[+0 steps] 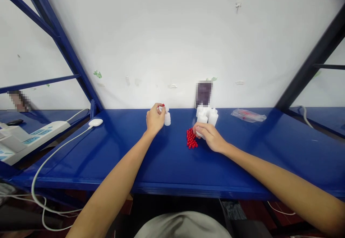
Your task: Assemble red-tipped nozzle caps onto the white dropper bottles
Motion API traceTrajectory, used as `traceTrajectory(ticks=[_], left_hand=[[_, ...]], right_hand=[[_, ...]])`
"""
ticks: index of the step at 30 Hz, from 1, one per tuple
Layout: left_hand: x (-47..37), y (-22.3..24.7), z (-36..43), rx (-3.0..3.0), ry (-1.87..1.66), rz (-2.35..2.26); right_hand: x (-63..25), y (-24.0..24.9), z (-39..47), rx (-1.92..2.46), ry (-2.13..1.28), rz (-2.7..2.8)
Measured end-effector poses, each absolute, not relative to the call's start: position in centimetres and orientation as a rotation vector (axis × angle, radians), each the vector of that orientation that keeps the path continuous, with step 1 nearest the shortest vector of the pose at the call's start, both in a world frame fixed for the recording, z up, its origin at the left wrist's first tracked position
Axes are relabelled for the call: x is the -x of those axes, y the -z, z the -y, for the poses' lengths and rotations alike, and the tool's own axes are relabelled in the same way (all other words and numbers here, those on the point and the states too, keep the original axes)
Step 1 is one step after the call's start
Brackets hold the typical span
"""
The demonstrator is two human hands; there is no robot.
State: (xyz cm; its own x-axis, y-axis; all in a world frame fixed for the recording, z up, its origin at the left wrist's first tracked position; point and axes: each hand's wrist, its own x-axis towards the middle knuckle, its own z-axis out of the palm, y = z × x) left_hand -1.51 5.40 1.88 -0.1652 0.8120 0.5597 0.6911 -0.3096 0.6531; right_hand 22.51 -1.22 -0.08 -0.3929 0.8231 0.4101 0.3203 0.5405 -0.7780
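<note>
At the middle of the blue table, my left hand [155, 119] is closed, with a red bead [163, 105] showing at its fingertips. Right beside those fingers stands a small white bottle [167, 119]; another white piece behind the fingertips is partly hidden. My right hand [210, 136] is closed around a white plastic bottle [199, 134], mostly covered by the fingers. Touching or almost touching that hand on its left lies a patch of loose red beads [191, 139]. Just beyond it, several white bottles [213, 117] stand in a cluster.
A clear plastic bag [248, 115] with something red in it lies at the back right. Behind the bottles, a blurred dark panel [204, 93] leans against the wall. At left are a white charger puck [95, 122] with its cable and a power strip [43, 135]. Blue frame posts flank the table [172, 169].
</note>
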Motion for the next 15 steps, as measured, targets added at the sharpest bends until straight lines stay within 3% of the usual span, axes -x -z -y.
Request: traceTrajectory(ticks=[11, 15], left_hand=[[0.9, -1.7, -4.3, -2.112, -1.396, -1.818], [0.4, -1.6, -3.0, -2.449, -1.2, -1.508]], right_hand=[[-22.1, -0.1, 1.2, 1.127, -0.578, 1.918], [-22.2, 0.2, 1.2, 1.132, -0.566, 1.958]])
